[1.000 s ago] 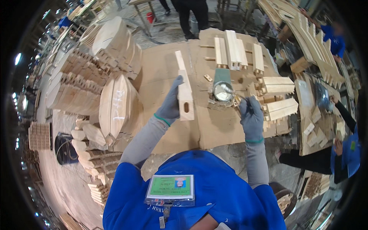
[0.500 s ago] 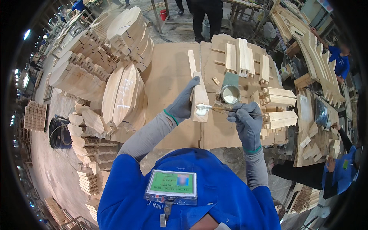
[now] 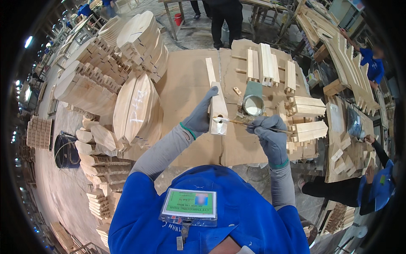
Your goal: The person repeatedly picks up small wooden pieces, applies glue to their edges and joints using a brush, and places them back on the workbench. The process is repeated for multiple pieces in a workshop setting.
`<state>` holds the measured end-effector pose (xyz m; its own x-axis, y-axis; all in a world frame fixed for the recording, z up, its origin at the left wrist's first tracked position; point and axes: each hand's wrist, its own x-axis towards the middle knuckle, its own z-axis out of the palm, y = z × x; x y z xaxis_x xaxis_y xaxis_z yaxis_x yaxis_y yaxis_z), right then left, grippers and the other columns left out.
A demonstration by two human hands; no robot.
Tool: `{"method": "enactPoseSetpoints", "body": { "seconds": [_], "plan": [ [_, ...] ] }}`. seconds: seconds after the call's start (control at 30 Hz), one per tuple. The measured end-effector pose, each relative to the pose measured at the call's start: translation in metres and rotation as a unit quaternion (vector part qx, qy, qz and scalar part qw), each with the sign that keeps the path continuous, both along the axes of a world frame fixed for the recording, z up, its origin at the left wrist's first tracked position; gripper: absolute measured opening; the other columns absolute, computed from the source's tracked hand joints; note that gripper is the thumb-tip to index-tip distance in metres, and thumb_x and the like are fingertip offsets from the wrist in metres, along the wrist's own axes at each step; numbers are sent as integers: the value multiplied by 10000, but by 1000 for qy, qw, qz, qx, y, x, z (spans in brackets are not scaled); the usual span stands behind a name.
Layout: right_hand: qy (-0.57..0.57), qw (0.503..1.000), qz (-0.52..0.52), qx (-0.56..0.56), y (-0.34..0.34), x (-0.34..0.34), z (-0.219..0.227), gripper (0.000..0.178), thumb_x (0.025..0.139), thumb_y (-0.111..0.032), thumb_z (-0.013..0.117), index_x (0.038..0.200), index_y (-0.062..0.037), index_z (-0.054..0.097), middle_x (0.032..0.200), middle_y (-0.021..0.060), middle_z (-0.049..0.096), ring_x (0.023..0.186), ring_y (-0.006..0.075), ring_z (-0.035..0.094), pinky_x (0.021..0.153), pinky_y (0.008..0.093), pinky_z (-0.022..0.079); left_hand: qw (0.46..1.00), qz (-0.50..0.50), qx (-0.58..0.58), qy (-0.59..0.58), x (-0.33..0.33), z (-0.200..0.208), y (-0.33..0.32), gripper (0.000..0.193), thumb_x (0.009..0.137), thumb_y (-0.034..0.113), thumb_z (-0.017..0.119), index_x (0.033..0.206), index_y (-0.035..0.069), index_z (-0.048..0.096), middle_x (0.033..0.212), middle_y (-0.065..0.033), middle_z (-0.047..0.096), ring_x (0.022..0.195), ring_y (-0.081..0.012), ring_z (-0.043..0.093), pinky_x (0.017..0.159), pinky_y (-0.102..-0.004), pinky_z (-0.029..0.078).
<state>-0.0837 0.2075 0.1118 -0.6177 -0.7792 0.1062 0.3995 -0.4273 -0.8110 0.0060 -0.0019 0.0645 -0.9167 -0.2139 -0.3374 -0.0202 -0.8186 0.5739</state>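
Wood pc (image 3: 219, 103) in L hand (image 3: 198, 117), brush (image 3: 238, 122) in R (image 3: 271, 134)

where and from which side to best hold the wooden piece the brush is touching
Probably by the long flat sides of the wooden piece, above its near end, coming from the left, as the gloved left hand does. The near end carries a white smear, and the brush in the right hand reaches it from the right, so the left seems freer.
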Motion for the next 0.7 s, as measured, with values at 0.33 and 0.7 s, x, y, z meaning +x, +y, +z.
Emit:
{"method": "enactPoseSetpoints", "body": {
  "seconds": [0.33,0.7],
  "plan": [
    [49,998,25,11,8,-4,-4,137,738,106,565,740,-13,497,825,185,621,803,260,659,762,379,576,1000,-11,-12,16,6,21,4,397,898,510,551,1096,165,539,853,9,553,781,-120,602,701,-301,544],
    [267,957,-27,112,-15,-5,89,114,867,-85,649,877,11,587,768,89,638,674,149,643,616,255,535,997,45,59,32,-1,-32,-19,441,879,453,612,1167,140,493,942,-33,542,860,-170,587,738,-344,531]
  ]
}}
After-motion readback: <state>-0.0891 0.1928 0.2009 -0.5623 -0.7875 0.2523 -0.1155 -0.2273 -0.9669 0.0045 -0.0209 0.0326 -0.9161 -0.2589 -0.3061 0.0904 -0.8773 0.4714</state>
